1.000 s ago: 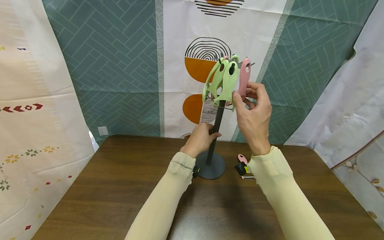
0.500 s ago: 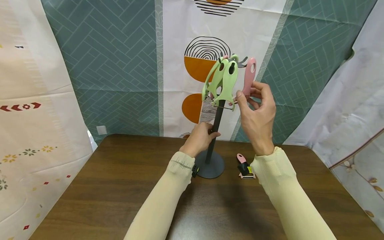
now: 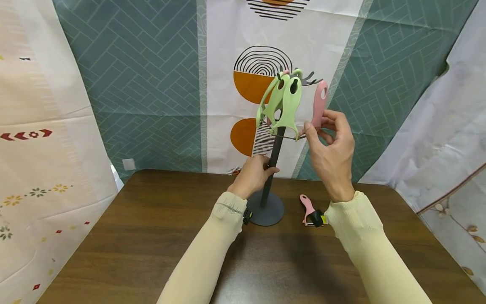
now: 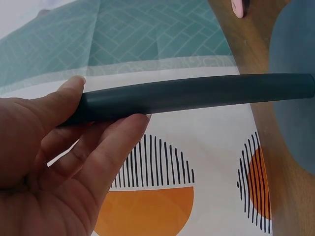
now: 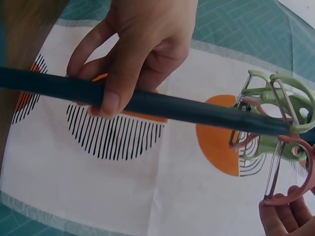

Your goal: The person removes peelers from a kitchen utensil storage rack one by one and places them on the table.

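Observation:
My left hand [image 3: 253, 175] grips the dark upright pole [image 3: 275, 154] of a round-based stand; in the left wrist view the thumb and fingers lie around the pole [image 4: 197, 93]. My right hand [image 3: 334, 147] pinches a pink Y-shaped peeler [image 3: 319, 103] near its blade end, handle upward. The handle's holed end is at the tip of a dark hook [image 3: 309, 80]. Several green peelers [image 3: 290, 103] hang from the stand's other hooks, with some pink showing behind them. In the right wrist view, my right fingers [image 5: 275, 216] hold the pink peeler's arm [image 5: 290, 197].
A second pink peeler [image 3: 306, 204] lies on the brown wooden table [image 3: 171, 228], right of the stand's round base [image 3: 267, 213], partly hidden by the right wrist's black camera [image 3: 316, 218]. A patterned cloth [image 3: 152, 84] hangs behind the table's far edge.
My right hand has moved the pink peeler rightward, away from the green peelers and off along the hook, then slightly down. My left hand stays on the pole.

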Available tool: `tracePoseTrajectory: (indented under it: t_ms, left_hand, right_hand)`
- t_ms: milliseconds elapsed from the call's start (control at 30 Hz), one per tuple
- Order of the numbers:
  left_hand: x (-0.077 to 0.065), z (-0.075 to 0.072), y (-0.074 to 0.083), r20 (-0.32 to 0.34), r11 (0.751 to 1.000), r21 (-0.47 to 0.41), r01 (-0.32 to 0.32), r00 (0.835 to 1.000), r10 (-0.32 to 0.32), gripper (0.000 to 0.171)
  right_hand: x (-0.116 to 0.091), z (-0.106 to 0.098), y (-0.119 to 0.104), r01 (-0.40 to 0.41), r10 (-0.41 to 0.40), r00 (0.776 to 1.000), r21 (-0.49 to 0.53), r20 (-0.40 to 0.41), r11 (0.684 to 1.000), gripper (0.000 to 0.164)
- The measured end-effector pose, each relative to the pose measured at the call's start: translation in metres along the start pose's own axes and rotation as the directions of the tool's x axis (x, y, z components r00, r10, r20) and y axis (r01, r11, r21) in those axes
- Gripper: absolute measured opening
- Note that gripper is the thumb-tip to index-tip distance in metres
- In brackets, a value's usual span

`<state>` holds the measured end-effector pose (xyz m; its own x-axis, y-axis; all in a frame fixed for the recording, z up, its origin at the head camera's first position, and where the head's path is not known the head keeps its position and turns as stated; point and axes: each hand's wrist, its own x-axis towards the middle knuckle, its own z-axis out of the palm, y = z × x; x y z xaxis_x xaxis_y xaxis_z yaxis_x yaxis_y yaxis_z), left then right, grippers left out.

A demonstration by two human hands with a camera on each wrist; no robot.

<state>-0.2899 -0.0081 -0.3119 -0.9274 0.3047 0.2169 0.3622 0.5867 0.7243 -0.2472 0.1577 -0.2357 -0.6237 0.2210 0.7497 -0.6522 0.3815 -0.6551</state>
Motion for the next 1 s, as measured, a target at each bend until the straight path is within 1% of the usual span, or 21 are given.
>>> tracePoseTrajectory:
  t_ms: [167, 400, 767, 1000]
  left_hand:
    - [0.001, 0.0, -0.001, -0.003, 1.0, 0.001, 0.008, 1.0, -0.008, 0.024]
    - [0.001, 0.001, -0.001, 0.004, 1.0, -0.023, 0.003, 1.0, -0.003, 0.021]
    - [0.0, 0.0, -0.001, 0.004, 1.0, -0.018, -0.004, 1.0, 0.004, 0.022]
    - [0.0, 0.0, -0.001, 0.0, 1.0, -0.016, -0.007, 1.0, 0.007, 0.023]
  right_hand:
    - [0.0, -0.003, 0.004, -0.014, 0.014, 1.0, -0.01, -0.002, 1.0, 0.032]
    - [-0.002, -0.006, 0.009, -0.016, 0.016, 1.0, -0.019, -0.003, 1.0, 0.032]
    - [-0.007, -0.014, 0.02, -0.037, 0.037, 0.999, -0.064, 0.002, 0.997, 0.033]
    - [-0.012, -0.021, 0.021, -0.057, 0.058, 0.998, -0.101, 0.005, 0.993, 0.033]
